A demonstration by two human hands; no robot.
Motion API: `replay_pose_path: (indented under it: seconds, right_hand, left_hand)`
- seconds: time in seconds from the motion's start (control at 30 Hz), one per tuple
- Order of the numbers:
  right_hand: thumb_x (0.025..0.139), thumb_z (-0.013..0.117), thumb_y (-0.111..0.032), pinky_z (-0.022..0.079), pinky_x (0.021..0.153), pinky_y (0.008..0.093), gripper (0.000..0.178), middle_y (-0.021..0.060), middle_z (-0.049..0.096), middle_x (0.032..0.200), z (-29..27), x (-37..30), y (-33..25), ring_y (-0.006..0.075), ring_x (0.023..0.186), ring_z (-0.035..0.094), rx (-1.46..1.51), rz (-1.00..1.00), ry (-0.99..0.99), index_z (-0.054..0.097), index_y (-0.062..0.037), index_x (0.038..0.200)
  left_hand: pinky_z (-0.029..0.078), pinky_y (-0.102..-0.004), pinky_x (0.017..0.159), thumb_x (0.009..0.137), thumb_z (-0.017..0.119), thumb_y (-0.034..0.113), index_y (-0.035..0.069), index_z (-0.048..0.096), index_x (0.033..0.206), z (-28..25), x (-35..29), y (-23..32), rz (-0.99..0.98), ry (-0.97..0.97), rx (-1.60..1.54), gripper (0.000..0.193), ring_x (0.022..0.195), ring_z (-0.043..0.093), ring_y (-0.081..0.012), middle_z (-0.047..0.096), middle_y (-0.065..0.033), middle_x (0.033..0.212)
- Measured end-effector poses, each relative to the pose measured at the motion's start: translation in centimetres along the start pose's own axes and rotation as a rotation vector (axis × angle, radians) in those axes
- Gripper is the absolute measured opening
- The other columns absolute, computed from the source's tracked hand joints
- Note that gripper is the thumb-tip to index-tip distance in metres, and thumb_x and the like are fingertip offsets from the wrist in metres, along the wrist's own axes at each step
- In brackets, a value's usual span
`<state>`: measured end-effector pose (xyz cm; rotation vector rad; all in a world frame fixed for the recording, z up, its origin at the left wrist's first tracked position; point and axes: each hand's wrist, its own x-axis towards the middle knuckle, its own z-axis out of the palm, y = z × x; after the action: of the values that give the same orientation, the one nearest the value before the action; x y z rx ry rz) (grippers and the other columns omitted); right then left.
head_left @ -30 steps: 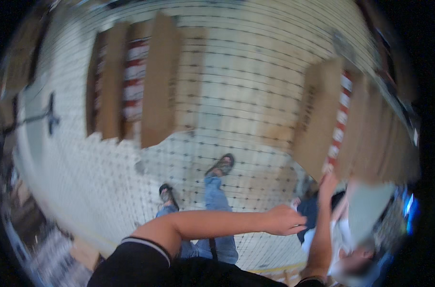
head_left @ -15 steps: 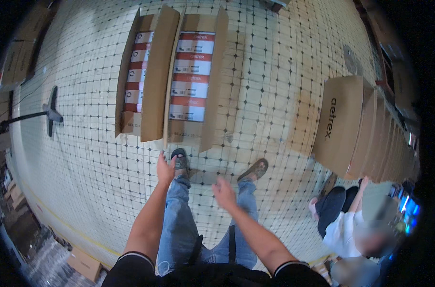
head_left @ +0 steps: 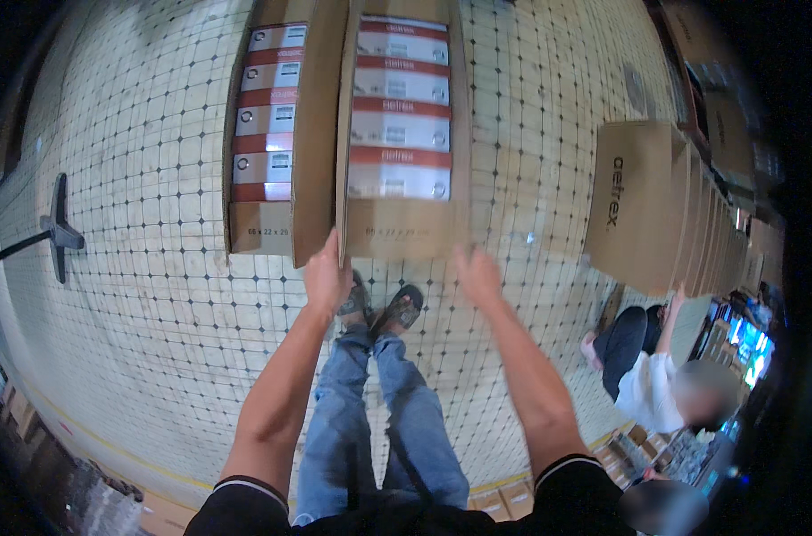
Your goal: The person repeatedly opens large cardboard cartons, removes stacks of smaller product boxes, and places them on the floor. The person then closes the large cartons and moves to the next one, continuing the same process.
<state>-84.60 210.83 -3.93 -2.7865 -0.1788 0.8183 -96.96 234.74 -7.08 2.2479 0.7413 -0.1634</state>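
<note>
Two long open cardboard cartons stand side by side on the floor in front of me. The left carton (head_left: pixel 260 230) and the right carton (head_left: pixel 397 228) each hold a row of white shoe boxes (head_left: pixel 397 131) with red edges. My left hand (head_left: pixel 327 281) is closed around the near end of the right carton's left flap (head_left: pixel 344 152). At that carton's near right corner, my right hand (head_left: pixel 477 279) closes on the end of the right flap (head_left: pixel 460 134); its fingers are slightly blurred. Both flaps stand upright.
Several flattened cardboard cartons (head_left: pixel 634 205) stand in a row at the right, with a crouching person (head_left: pixel 643 384) holding their near side. A dark stand's foot (head_left: pixel 62 230) rests on the tiled floor at the left. More cartons (head_left: pixel 513 500) lie behind me.
I have stepped closer to the cartons, and my feet are now together. Both hands have moved from hanging free to the right carton's near corners and closed on its flaps.
</note>
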Motion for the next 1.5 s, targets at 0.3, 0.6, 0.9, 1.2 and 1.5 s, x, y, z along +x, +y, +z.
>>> replay_pose_path:
  seconds: [0.3,0.6,0.9,1.2,1.5]
  right_hand:
    - [0.096,0.043,-0.049,0.049,0.078,0.0503,0.046,0.0199,0.068,0.095,-22.3,13.3,-13.3,0.0412,0.089,0.063,-0.058,-0.375,0.619,0.064,-0.0111,0.113]
    - [0.097,0.040,-0.048,0.051,0.083,0.0489,0.050,0.0209,0.068,0.102,-27.2,21.6,-18.3,0.0399,0.095,0.065,-0.020,-0.440,0.769,0.064,-0.0071,0.113]
    - [0.096,0.042,-0.048,0.051,0.081,0.0493,0.050,0.0213,0.069,0.097,-27.7,23.1,-19.2,0.0407,0.091,0.065,0.023,-0.463,0.833,0.066,-0.0064,0.110]
    - [0.095,0.045,-0.046,0.052,0.078,0.0503,0.042,0.0209,0.069,0.090,-27.4,21.2,-19.5,0.0414,0.087,0.066,0.064,-0.397,0.779,0.068,-0.0132,0.107]
    - [0.095,0.047,-0.048,0.052,0.077,0.0480,0.040,0.0181,0.069,0.094,-23.1,18.9,-16.8,0.0386,0.089,0.066,0.107,-0.487,0.710,0.064,-0.0176,0.114]
  left_hand:
    - [0.052,-0.0429,0.074,0.094,0.058,0.022,0.011,0.066,0.118,-12.2,18.0,17.2,0.395,0.706,-0.173,0.028,0.084,0.066,-0.0358,0.069,-0.0163,0.093]
    - [0.051,-0.0385,0.080,0.093,0.057,0.022,0.008,0.069,0.111,-16.9,25.9,21.9,0.348,0.684,-0.268,0.026,0.093,0.068,-0.0330,0.070,-0.0179,0.096]
    - [0.051,-0.0359,0.081,0.092,0.058,0.021,0.007,0.069,0.112,-17.6,27.2,22.0,0.342,0.695,-0.334,0.027,0.094,0.069,-0.0295,0.071,-0.0166,0.097]
    - [0.050,-0.0402,0.079,0.091,0.058,0.019,0.005,0.068,0.108,-17.5,26.6,21.9,0.378,0.703,-0.239,0.025,0.092,0.065,-0.0385,0.068,-0.0221,0.095]
    - [0.050,-0.0404,0.087,0.094,0.056,0.020,0.009,0.064,0.121,-13.7,24.0,17.4,0.305,0.619,-0.127,0.030,0.101,0.064,-0.0367,0.068,-0.0177,0.106]
